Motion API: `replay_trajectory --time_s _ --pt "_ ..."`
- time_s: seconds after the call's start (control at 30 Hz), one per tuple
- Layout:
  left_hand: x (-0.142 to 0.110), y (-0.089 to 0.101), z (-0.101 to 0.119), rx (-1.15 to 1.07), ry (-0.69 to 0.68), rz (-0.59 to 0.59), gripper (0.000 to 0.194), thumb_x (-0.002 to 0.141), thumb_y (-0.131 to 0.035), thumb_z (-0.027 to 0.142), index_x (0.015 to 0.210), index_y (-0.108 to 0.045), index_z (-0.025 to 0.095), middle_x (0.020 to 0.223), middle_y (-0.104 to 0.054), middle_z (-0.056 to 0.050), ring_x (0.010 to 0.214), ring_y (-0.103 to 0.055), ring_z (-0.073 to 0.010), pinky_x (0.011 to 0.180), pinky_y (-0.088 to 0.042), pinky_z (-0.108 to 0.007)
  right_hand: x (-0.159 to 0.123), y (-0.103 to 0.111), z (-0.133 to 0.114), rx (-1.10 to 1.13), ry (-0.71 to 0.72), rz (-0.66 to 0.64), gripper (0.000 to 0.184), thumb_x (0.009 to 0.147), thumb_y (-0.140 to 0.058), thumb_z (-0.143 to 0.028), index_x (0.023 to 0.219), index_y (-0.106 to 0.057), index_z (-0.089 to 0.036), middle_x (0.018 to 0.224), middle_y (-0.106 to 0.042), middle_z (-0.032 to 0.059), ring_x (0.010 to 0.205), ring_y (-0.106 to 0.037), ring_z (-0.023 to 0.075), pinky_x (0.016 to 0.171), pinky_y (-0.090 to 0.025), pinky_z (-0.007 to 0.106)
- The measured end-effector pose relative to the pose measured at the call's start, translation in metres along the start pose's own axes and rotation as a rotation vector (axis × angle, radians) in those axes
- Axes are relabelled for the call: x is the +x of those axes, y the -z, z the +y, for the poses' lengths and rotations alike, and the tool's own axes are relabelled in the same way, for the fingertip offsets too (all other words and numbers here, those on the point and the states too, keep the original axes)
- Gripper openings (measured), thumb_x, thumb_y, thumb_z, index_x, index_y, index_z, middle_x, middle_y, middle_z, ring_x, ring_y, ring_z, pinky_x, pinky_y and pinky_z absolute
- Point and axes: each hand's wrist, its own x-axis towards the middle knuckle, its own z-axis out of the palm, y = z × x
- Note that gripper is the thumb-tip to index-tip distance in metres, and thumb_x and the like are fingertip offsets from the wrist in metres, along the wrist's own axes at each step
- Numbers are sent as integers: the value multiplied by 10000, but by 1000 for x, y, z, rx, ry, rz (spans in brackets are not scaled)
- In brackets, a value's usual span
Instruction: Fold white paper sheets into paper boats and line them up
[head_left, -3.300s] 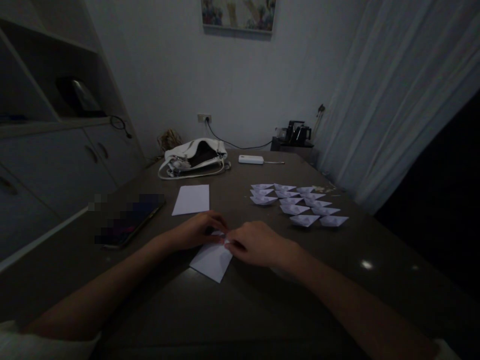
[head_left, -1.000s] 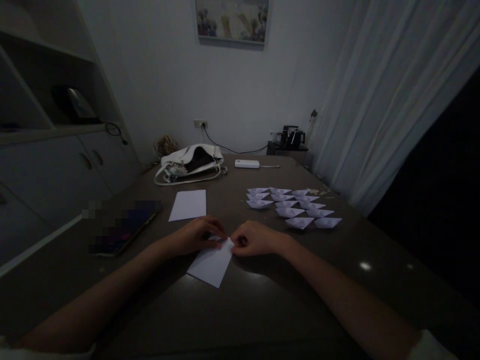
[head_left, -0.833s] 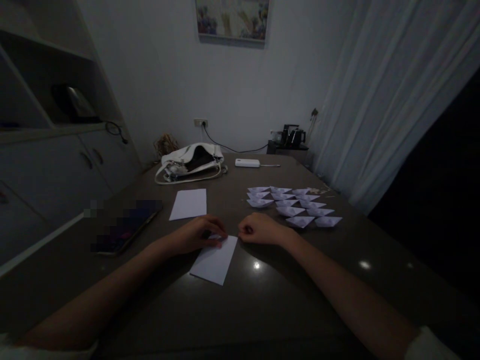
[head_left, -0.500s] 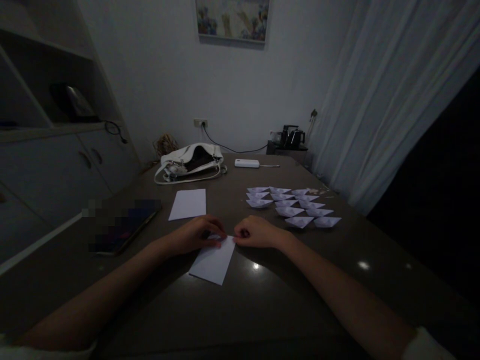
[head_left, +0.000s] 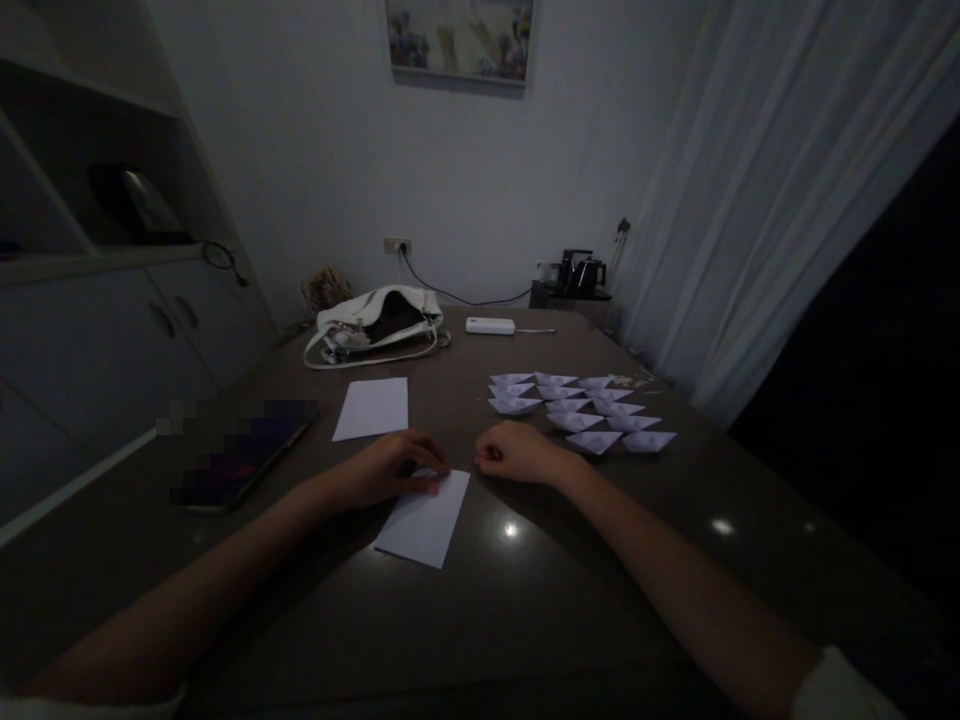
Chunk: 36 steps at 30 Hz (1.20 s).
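White paper (head_left: 427, 525) lies flat on the wide dark table (head_left: 480, 620), close to the person, between and below the two hands. Going down by size, the table spreads across most of the lower view, with a pale curtain (head_left: 720, 180) hanging at its right and a cabinet (head_left: 97, 320) with handled doors along its left. A framed picture (head_left: 461, 40) hangs on the wall beyond. Near the table's far edge sits a white bag (head_left: 379, 310), its mouth gaping and its strap looped in front. A dark, slab-like device (head_left: 247, 460), partly pixelated, rests at the left, and to its right lies a second white sheet (head_left: 371, 410), just beyond the left hand (head_left: 405, 465). That hand arches over the paper's far edge with thumb and fingertips on it; whether it pinches the paper or only presses down, I cannot tell. The right hand (head_left: 510, 453) is curled into a loose fist just beside the paper's far right corner, apart from it; its inside is hidden. Farther off is a white oblong device (head_left: 490, 326) with a short cable. Smallest are the folded paper boats (head_left: 574, 422), gathered in slanting rows beyond the right hand
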Motion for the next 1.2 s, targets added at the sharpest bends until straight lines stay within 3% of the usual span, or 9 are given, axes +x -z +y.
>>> replay_trajectory --time_s 0.1,0.27,0.47,0.67,0.8,0.93,1.03,1.13,1.2 --pt "0 -1 -2 -6 -8 11 252 829 -618 378 1018 -689 226 1046 -630 -69 944 -585 -198 797 -445 -276 -1 0 3 -35 -41 51 183 779 -546 -224 616 -539 -141 577 -479 -34 529 -389 71 517 -209 214" --pt "-1 -1 -4 1 -12 8 253 827 -620 380 1017 -689 228 1054 -626 -66 961 -579 -200 812 -437 -280 0 -2 -5 32 76 -8 247 808 -546 -304 619 -542 -145 572 -464 -41 529 -394 69 519 -215 207" --pt "-1 -1 -1 -3 -13 13 256 833 -612 375 1020 -680 213 1056 -624 -73 951 -585 -199 816 -439 -274 -1 -1 4 -95 -77 62 197 804 -536 -248 638 -558 -144 606 -499 -20 555 -402 82 527 -212 217" --pt "-1 -1 -3 30 91 39 401 812 -610 420 1154 -602 211 1002 -617 -57 866 -590 -198 732 -450 -270 -2 -2 1 -84 -21 86 225 850 -524 -308 694 -555 -149 620 -522 -15 562 -418 83 523 -201 219" --pt "-2 -1 -5 37 181 55 422 783 -630 440 1119 -610 186 897 -623 -39 790 -578 -194 661 -432 -262 -3 -1 -2 -63 -13 118 115 840 -537 -269 820 -569 -160 676 -572 -6 587 -460 89 523 -212 216" --pt "-2 -4 -3 -2 184 79 343 785 -624 434 988 -626 158 833 -611 -32 737 -560 -179 631 -421 -257 -4 -2 0 -40 7 119 77 822 -541 -206 879 -573 -165 667 -570 -11 580 -475 93 526 -244 213" --pt "0 -4 -1 -90 196 159 305 801 -594 447 857 -622 148 812 -605 -36 732 -558 -178 640 -430 -266 -2 -5 1 73 49 136 212 792 -555 -146 1001 -547 -184 696 -582 -19 602 -504 100 549 -301 209" --pt "2 -1 1 -353 254 258 328 793 -586 469 834 -607 145 795 -620 -38 749 -582 -192 656 -457 -281 -1 -5 -4 342 120 155 477 754 -596 -118 1188 -424 -217 841 -622 -3 626 -534 99 571 -369 208" --pt "4 1 0 -506 273 343 333 776 -599 471 838 -593 144 783 -624 -34 731 -591 -189 645 -466 -280 0 -4 -11 520 178 181 552 764 -608 -143 1252 -371 -242 974 -624 23 657 -550 97 583 -405 209"
